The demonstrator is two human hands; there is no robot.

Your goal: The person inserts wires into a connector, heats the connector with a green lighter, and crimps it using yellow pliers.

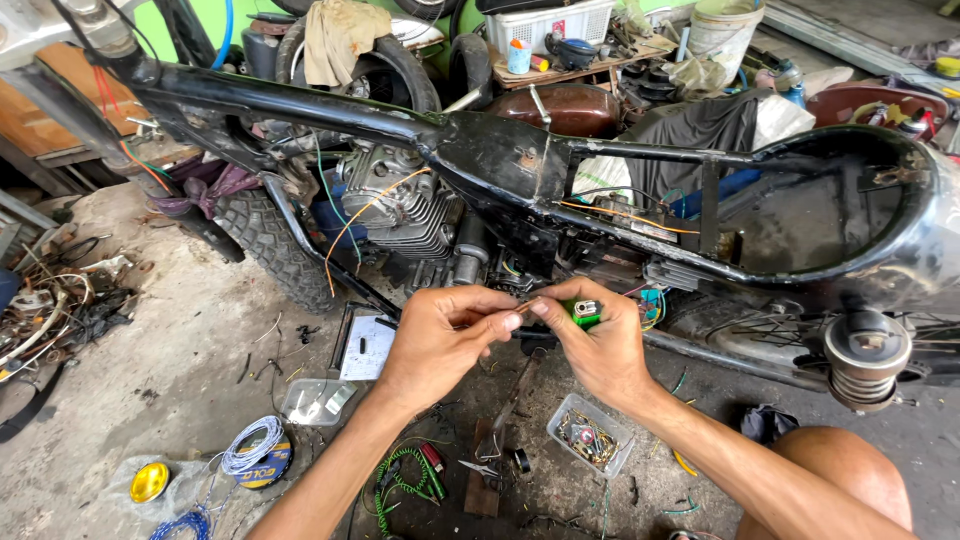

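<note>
My left hand [440, 335] and my right hand [598, 340] meet in front of a stripped black motorcycle frame [500, 150]. Between the fingertips of both hands is a thin wire end [524, 307]. My right hand also grips a small green lighter [583, 312] in its palm. The engine [400, 205], with loose orange and green wires, sits just above my hands.
On the concrete floor lie a clear plastic box of small connectors [590, 436], a coiled green cable [400, 480], a white wire spool [255, 450], a yellow tin [149, 482], scissors [480, 467] and a scrap pile [50, 300]. My knee [845, 470] is at lower right.
</note>
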